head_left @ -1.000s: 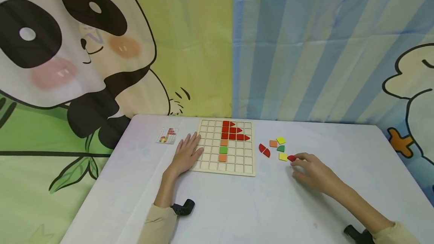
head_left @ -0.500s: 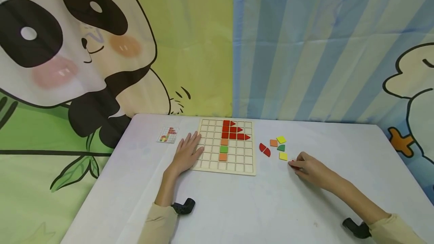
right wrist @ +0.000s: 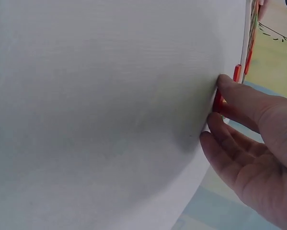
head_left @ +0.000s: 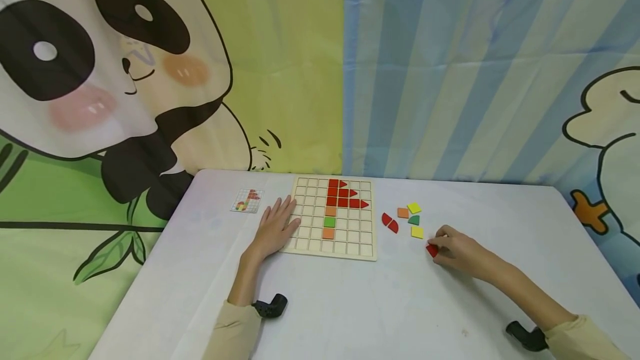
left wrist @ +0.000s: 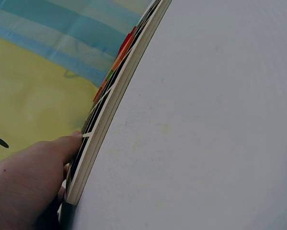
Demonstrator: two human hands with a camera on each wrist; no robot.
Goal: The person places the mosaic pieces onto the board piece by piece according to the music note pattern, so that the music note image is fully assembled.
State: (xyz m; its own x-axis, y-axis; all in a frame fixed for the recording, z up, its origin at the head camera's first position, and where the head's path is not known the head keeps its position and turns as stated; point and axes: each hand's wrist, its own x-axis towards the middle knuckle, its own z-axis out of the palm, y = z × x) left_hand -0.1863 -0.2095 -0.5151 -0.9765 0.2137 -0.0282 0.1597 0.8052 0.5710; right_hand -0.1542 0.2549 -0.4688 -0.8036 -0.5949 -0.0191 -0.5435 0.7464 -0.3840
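In the lower right, the right hand [head_left: 459, 251] pinches a red piece [head_left: 432, 250], slid slightly nearer the viewer within the last second, so in hand but off the gridded board [head_left: 360, 238] at lower centre, where the left hand [head_left: 273, 230] rests, fingers extended.

White table before printed cloth hangings in soft, even light.
On the left, a yellow-green panel [head_left: 292, 60] carries a large cartoon panda [head_left: 132, 85] above a dark stem and an outlined leaf [head_left: 105, 263]; on the right, a lightly creased panel [head_left: 475, 71] shows blue and cream stripes, with a pale cartoon figure [head_left: 620, 176] and its orange foot [head_left: 591, 213] at the edge. The table [head_left: 360, 310] has a plain top with rounded far corners.
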